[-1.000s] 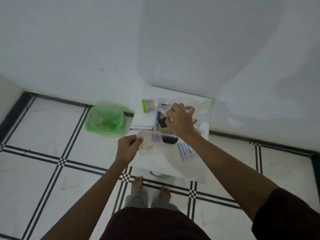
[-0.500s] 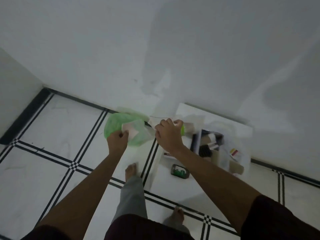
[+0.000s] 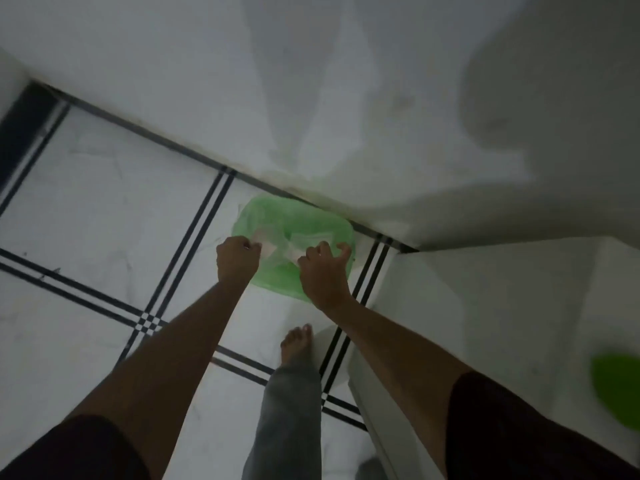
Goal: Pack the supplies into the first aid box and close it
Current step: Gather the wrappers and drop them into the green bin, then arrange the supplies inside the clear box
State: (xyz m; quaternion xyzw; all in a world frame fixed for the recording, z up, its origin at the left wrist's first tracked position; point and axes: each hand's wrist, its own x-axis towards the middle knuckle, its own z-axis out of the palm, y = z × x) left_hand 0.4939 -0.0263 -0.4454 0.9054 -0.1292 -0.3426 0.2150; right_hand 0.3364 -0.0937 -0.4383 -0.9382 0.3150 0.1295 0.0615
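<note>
Two bare forearms reach from the bottom of the frame toward its middle, over a white tiled floor [image 3: 104,209] with black lines. Between them stands a bare foot [image 3: 298,344] below a grey trouser leg. At the right, a white table [image 3: 502,323] carries a blurred green object [image 3: 620,389] at the frame edge. Beyond the hands sits a green-lined bin [image 3: 294,223] against the wall — pale scraps lie inside. The left hand [image 3: 237,259] is closed in a fist, pinching a pale scrap; the right hand [image 3: 322,271] is half spread, whether it holds anything I cannot tell. No first aid box is in view.
</note>
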